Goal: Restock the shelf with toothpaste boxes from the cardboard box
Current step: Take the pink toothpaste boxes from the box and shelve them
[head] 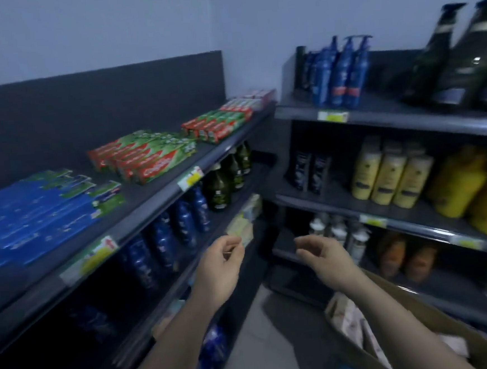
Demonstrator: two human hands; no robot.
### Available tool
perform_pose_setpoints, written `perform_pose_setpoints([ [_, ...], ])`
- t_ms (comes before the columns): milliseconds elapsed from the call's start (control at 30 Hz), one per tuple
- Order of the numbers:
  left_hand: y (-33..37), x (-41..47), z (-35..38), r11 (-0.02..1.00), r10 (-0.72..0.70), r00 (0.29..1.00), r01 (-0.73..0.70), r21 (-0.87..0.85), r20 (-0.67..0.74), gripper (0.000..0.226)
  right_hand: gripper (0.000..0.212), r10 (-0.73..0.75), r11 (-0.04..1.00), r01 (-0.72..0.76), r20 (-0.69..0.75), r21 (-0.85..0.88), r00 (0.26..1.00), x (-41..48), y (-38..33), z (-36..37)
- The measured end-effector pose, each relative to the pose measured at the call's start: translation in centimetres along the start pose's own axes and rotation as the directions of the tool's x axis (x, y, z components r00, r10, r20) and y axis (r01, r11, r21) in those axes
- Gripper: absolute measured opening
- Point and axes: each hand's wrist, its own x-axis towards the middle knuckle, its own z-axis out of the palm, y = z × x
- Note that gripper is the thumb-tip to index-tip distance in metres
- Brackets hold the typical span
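Note:
Toothpaste boxes lie in groups on the dark top shelf [150,203] at the left: blue boxes [34,212], red and green boxes [144,157], and more red and green boxes [220,123] farther back. The open cardboard box [416,325] sits at the lower right, with pale packs inside. My left hand [222,267] hangs in the air below the top shelf, fingers loosely curled and holding nothing. My right hand [323,255] hovers beside it, above the cardboard box, also loosely curled and holding nothing.
Blue bottles [165,243] and dark green bottles [227,177] fill the shelf under the toothpaste. A second rack at the right carries blue pump bottles [341,74], yellow bottles [390,172] and black pouches [465,56]. Grey floor [257,343] shows between the racks.

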Motion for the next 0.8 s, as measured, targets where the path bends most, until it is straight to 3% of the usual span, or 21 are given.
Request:
perform_pose_setpoints([
  [367, -0.1, 2.6, 23.9, 0.982, -0.137, 0.929, 0.084, 0.167, 0.342, 0.023, 0.028, 0.343, 0.935, -0.354, -0.223, -0.014, 0.913, -3.5, 19.6, -15.7],
  [533, -2.8, 2.9, 30.1, 0.961, -0.241, 0.880, 0.156, 0.230, 0.409, 0.018, 0.030, 0.535, 0.844, -0.531, -0.215, 0.081, 0.817, -4.8, 26.2, -17.2],
  [800, -9.4, 5.9, 35.2, 0.896, -0.428, 0.776, 0.298, 0.330, 0.464, 0.018, 0.028, 0.702, 0.712, -0.690, -0.162, 0.134, 0.693, -4.3, 33.8, -15.5],
])
